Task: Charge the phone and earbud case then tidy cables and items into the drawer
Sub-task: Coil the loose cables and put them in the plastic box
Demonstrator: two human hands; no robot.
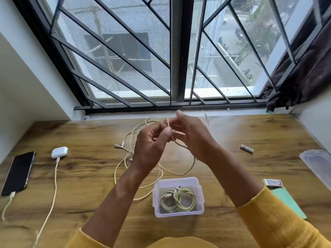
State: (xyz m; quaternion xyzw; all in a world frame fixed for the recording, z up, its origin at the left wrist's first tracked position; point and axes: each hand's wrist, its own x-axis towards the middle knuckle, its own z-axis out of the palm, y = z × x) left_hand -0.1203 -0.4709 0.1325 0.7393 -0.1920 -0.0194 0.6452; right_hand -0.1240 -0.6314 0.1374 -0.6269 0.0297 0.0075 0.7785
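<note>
Landmark taken: clear plastic box [179,212], standing on the wooden counter [232,133] at centre near edge, with two coiled pale cables [177,199] inside it.

Far left of the box: black phone [18,173] lying flat, a cable plugged into its near end. Just right of the phone, still well left of the box: white earbud case [59,152], a cable plugged into its near side and trailing toward the near counter edge.

Beyond the box and slightly left: loose tangle of pale cables [129,140] lying on the counter, connectors visible.

Above and beyond the box: both hands raised off the counter. Left hand [152,145] curled, pinching a pale cable [180,144]. Right hand [191,133] fingers bent, pinching the same cable; its loop hangs down toward the counter behind the box.

Right of the box: small white tube [246,148], farther back. Small carton [273,182] on a green card [288,201], near edge. Clear lid [317,163], far right
</note>
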